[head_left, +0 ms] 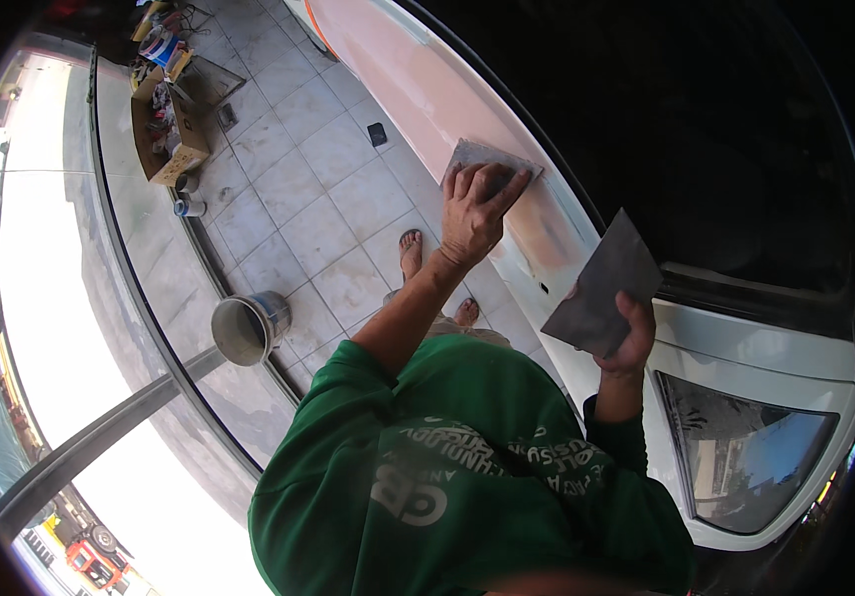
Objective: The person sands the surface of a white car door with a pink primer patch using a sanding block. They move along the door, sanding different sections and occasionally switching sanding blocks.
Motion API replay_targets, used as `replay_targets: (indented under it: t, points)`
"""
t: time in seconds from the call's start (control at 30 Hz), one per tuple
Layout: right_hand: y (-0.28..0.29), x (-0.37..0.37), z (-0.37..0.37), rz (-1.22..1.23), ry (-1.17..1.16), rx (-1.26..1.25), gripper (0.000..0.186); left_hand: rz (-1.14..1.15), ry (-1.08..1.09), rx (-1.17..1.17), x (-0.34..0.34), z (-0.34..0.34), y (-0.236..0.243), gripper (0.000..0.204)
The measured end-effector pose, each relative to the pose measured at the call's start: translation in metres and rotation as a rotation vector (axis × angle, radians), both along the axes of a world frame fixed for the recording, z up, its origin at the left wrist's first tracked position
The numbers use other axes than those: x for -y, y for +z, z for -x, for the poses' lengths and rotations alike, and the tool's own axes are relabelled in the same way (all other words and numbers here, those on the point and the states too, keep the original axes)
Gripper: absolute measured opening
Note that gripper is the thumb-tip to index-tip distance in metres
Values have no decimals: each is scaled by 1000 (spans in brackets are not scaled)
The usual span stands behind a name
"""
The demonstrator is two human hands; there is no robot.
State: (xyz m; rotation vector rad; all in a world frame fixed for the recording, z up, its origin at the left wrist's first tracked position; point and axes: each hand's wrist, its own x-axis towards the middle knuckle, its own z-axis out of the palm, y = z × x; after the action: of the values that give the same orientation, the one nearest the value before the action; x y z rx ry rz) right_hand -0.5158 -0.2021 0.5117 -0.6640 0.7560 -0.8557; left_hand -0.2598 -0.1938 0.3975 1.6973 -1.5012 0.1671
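My left hand grips a flat grey pad, possibly sandpaper, with fingers bent over it, against a long white car body panel coated in pink filler. A browner patch shows just below the pad. My right hand holds a dark grey rectangular sheet upright beside that panel, thumb on its face. The sheet hides most of my right fingers.
A grey bucket stands at left beside a metal-framed glass wall. A cardboard box, cans and a small dark rectangle lie on the tiled floor. A car window is lower right.
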Motion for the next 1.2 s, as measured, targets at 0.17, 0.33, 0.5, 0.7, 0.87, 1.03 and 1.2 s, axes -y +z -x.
replay_targets:
  t: [0.17, 0.33, 0.5, 0.7, 0.87, 1.03, 1.2]
  points:
    - [8, -13, 21, 6, 1, 16, 51, -148, -189, 20, -56, 62, 37, 58]
    - [-8, -26, 38, -102, 127, 75, 49, -61, -210, -333, -118, 82, 102, 50]
    - [-20, -51, 34, -199, 60, 273, 54, -242, -355, -398, -165, 87, 125, 43]
    - [-44, -45, 50, 1171, -46, -679, 33, -61, -588, -258, -188, 77, 158, 33]
    - [21, -76, 2, 130, 327, 69, 41, -167, -277, -66, -194, -18, 159, 35]
    - [38, -139, -114, 934, 381, -433, 42, 61, -354, -92, -217, -54, 177, 37]
    - [-14, -163, -211, 829, 309, -646, 34, -99, -423, -318, -288, -123, 104, 33]
